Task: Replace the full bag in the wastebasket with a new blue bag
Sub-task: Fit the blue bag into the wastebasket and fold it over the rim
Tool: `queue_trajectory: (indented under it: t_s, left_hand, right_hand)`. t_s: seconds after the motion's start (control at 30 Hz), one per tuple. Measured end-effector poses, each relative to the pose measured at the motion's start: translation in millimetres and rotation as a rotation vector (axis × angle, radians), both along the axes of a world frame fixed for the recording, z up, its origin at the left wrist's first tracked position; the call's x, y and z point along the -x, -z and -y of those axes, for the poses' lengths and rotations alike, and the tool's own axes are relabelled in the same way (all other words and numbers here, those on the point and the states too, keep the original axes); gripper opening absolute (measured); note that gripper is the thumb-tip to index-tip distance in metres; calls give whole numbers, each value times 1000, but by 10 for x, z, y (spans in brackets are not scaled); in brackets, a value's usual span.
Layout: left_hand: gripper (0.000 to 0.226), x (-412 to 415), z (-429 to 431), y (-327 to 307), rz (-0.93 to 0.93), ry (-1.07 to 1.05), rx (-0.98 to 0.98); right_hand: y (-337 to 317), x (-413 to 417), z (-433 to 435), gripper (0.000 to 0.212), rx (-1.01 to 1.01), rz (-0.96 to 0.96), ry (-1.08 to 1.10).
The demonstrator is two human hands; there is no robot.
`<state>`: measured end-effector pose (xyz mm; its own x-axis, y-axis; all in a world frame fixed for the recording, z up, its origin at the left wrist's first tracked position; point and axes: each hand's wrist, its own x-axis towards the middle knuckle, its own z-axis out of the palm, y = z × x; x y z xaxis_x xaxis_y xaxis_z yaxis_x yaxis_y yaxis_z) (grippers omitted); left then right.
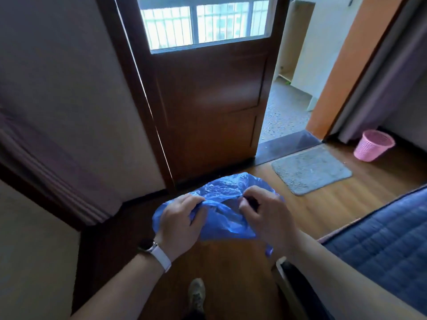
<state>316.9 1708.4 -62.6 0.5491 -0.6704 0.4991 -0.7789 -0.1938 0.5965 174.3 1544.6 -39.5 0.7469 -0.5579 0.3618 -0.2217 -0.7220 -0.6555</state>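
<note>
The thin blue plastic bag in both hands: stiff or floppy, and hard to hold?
Probably very floppy: the thin blue plastic bag crumples and sags between the left hand and right hand. Likely very light, since a mere pinch on each side carries it. Its glossy film looks slippery, so it may slide unless bunched.

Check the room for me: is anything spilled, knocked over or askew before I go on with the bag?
Nothing looks spilled or damaged. The pink wastebasket appears to lean, likely only wide-lens distortion, and shows no liner. The grey mat lies flat by the doorway. Left hand and right hand both grip the crumpled blue bag.
</note>
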Motion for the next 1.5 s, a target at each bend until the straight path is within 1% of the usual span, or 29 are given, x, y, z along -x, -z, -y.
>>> queue_trajectory:
  t_s: [0.1, 0.27, 0.43, 0.53, 0.63, 0.7, 0.8, 0.93, 1.07, 1.17, 1.3, 1.5]
  left_hand:
    - [23, -433, 416, 31, -16, 61, 26]
    - [19, -1127, 1057, 0, -115, 183, 33]
    - [23, -1581, 1723, -26, -100, 284, 28]
    - [17, -1732, 2092, 9, -70, 315, -20]
    - [19, -1855, 2562, 87, -54, 370, -83]
    - [17, -1883, 2881, 112, -66, 395, -112]
    - [12, -1890, 3392, 165, -12, 415, -145]
    - [18, -1899, 4185, 214, -5, 387, -197]
    - [13, -1804, 5051, 125, 54, 391, -260]
    - [12, -1657, 5706, 58, 54, 425, -236]
    - [21, -1413, 6515, -27, 73, 507, -196]
    - [8, -1168, 7616, -108, 44, 621, -141]
  right_hand:
    - [-25, -346, 261, 12, -19, 3, 85]
    - [-45, -820, 682, 15, -22, -25, 202]
    - [-62, -1037, 1062, 13, -29, -12, 317]
    - [-75, -1074, 1310, 16, -18, -26, 383]
    - [-36, -1063, 1695, 15, -35, -9, 466]
    - [20, -1051, 1965, 14, -39, -3, 488]
    - [138, -1034, 2428, 14, -54, -15, 504]
    - [265, -1054, 3224, 12, -83, -7, 539]
    - [229, -963, 4074, 12, -95, 9, 533]
    - [168, -784, 4662, 12, -79, 26, 547]
    - [75, -517, 5300, 11, -77, 56, 626]
    - [25, -123, 5994, 12, -56, 116, 760]
